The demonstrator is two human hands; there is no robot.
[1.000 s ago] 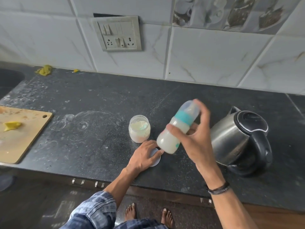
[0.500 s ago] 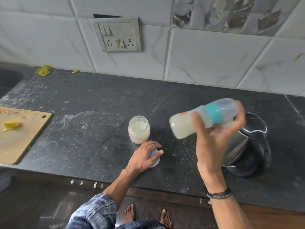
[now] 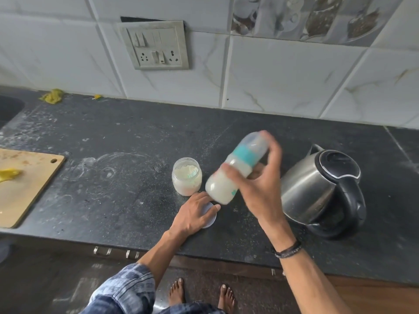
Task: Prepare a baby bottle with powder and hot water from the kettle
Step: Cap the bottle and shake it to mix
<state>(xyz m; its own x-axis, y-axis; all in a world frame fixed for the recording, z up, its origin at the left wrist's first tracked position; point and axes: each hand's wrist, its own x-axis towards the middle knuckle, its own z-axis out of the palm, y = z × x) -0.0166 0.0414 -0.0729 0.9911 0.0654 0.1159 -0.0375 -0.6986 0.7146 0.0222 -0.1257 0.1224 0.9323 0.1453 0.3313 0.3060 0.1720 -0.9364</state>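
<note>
My right hand (image 3: 260, 189) grips a baby bottle (image 3: 224, 184) with a teal collar and a clear cap, held tilted above the dark counter, cap end up and to the right. The bottle holds milky liquid and looks blurred. My left hand (image 3: 195, 214) rests flat on a round white lid (image 3: 212, 217) lying on the counter, fingers spread over it. Just behind it stands an open clear jar (image 3: 187, 176) with pale powder inside. The steel kettle (image 3: 317, 191) with a black lid and handle stands on its base at the right.
A wooden cutting board (image 3: 25, 189) with a yellow scrap lies at the left edge. A sink corner (image 3: 9, 107) shows far left. A switch-and-socket plate (image 3: 156, 45) hangs on the tiled wall. The counter front edge (image 3: 226, 259) runs near my arms.
The bottle swung from nearly level, near the kettle, back down to the left and now tilts as it did a second ago. My left hand stayed on the lid.
</note>
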